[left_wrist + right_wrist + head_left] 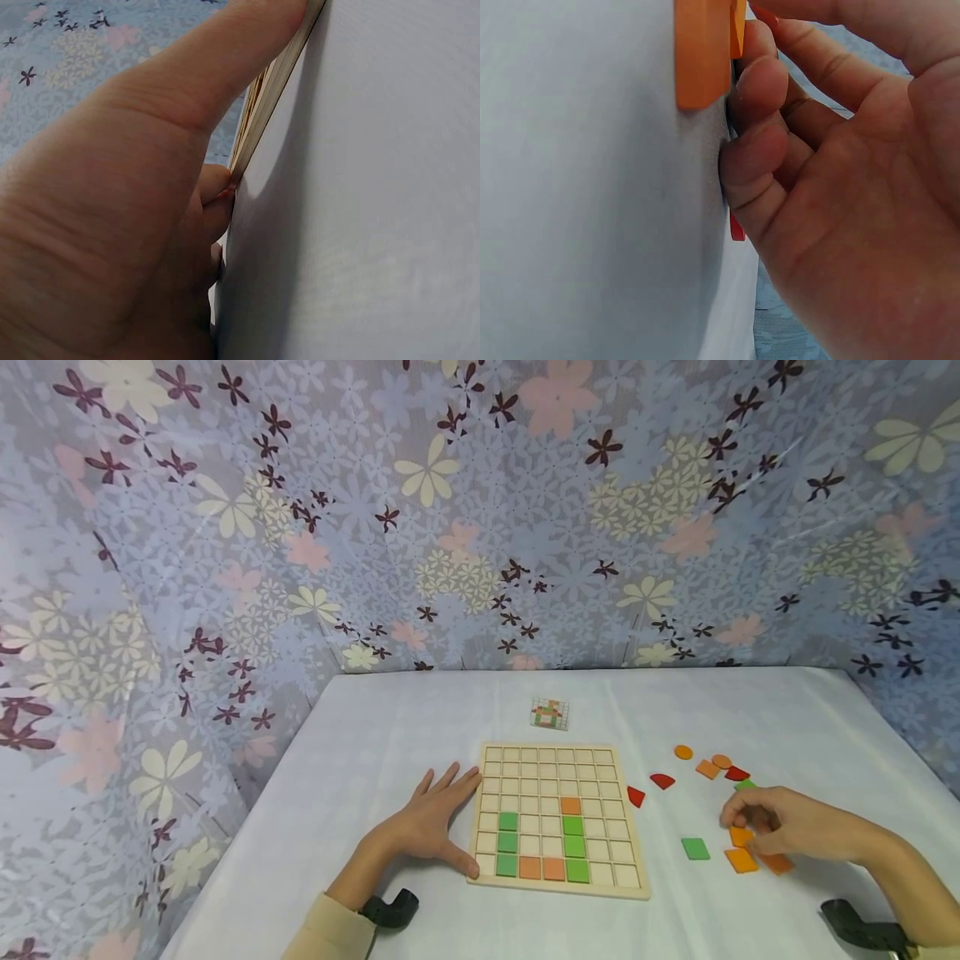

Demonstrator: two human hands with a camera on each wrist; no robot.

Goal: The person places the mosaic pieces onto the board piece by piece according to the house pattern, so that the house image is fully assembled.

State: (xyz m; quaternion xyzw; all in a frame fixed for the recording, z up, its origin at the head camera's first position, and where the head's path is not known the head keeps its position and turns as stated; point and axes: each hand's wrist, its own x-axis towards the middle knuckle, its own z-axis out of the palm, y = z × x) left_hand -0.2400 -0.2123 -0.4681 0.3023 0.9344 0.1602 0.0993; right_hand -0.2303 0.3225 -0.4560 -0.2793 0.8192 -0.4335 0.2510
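My left hand (431, 818), fingers spread, rests against the left edge of a wooden grid board (558, 888); the left wrist view shows the thumb along the board's side (274, 97). In the board lie a column of dark green squares (507, 842), two orange squares (553, 868) at the bottom, and a light green column (574, 847) topped by an orange square (570, 807). My right hand (795, 827), fingers bent, is low over the loose pieces. An orange square (741, 837) shows between thumb and index finger; whether they pinch it is unclear. An orange piece (703, 56) is beside the fingertips.
A small pattern card (550, 713) lies behind the board. Right of the board are red quarter-round pieces (662, 782), orange discs (683, 752), an orange square (707, 769), a green square (695, 849) and another orange square (742, 860). A floral curtain (480, 527) hangs behind the white table.
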